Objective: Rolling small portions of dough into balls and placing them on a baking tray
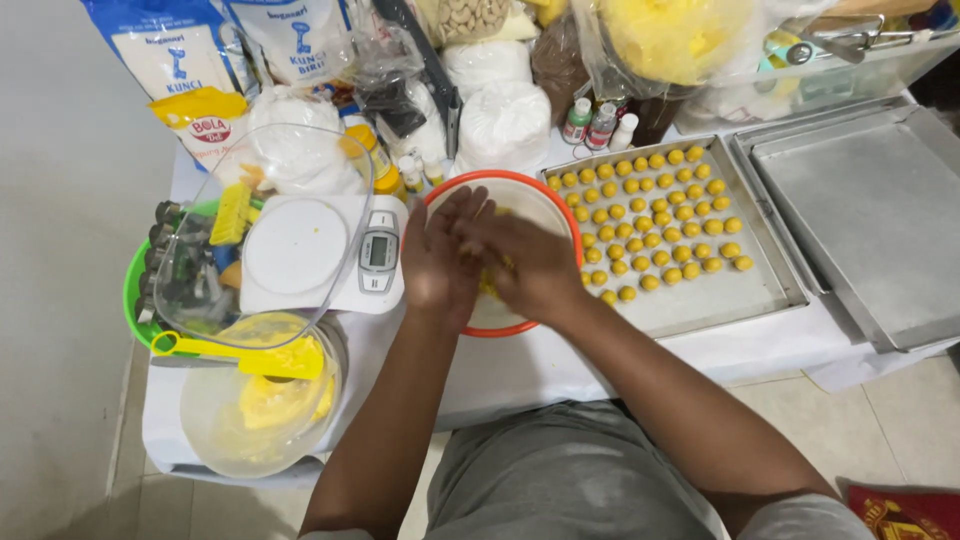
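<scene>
Our left hand (440, 258) and right hand (530, 265) are pressed together, rolling yellow dough (489, 283) over the orange-rimmed bowl (555, 205). At three o'clock, a metal tray (745, 295) carries rows of dough balls (655, 215). At nine o'clock, a kitchen scale (300, 250).

dough (490, 283) mostly hidden between palms | empty tray (870, 230) cut off right

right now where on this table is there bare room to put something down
The empty tray at the far right is wholly bare. The near strip of the tray of dough balls is free below the last row. A bare strip of tablecloth lies in front of the orange-rimmed bowl. Left of the bowl is crowded: scale, tubs, bags.
</scene>
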